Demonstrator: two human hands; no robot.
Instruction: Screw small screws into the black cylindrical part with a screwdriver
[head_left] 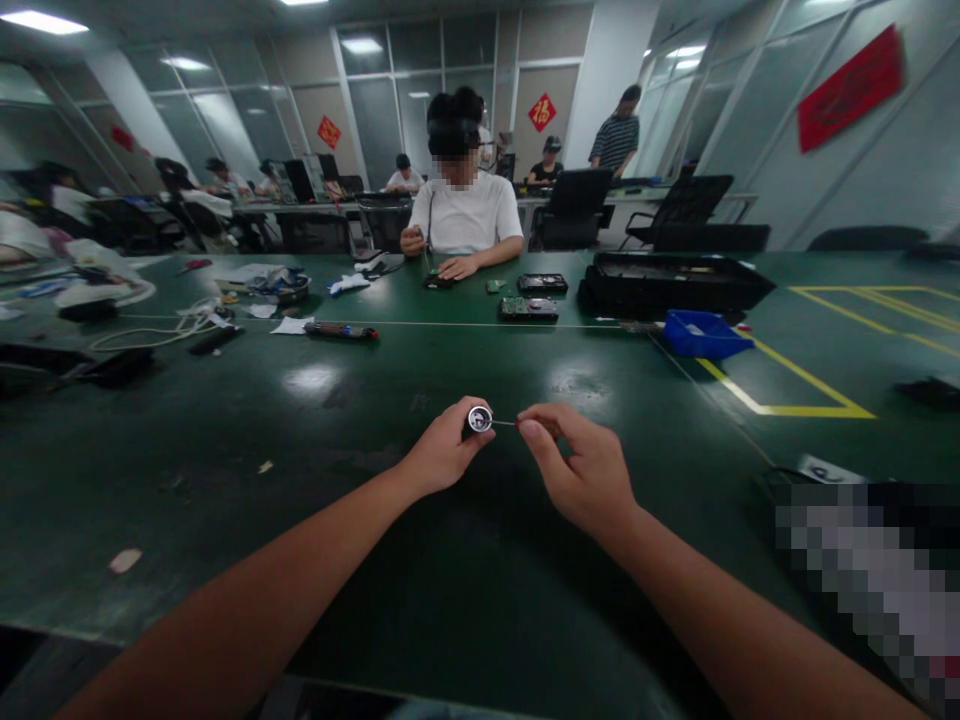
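Note:
Just above the table, my left hand [442, 450] is closed around a small round metal-rimmed part [480, 419]. Its open end faces me, showing a dark inside with silvery pieces. My right hand [581, 460] pinches a thin screwdriver [504, 424], whose slim metal shaft points left and meets the rim of the round part. A bit of red shows at my right fingertips; the rest of the handle is hidden in the hand. Whether the tip is inside the part or only against its edge, I cannot tell.
Across the green table [360, 540] a person in white [465, 215] works on a small device. Hard drives [529, 308], a black tray [675, 285] and a blue bin [705, 334] stand at the back right. An electric screwdriver [341, 331] and cables [161, 332] lie back left.

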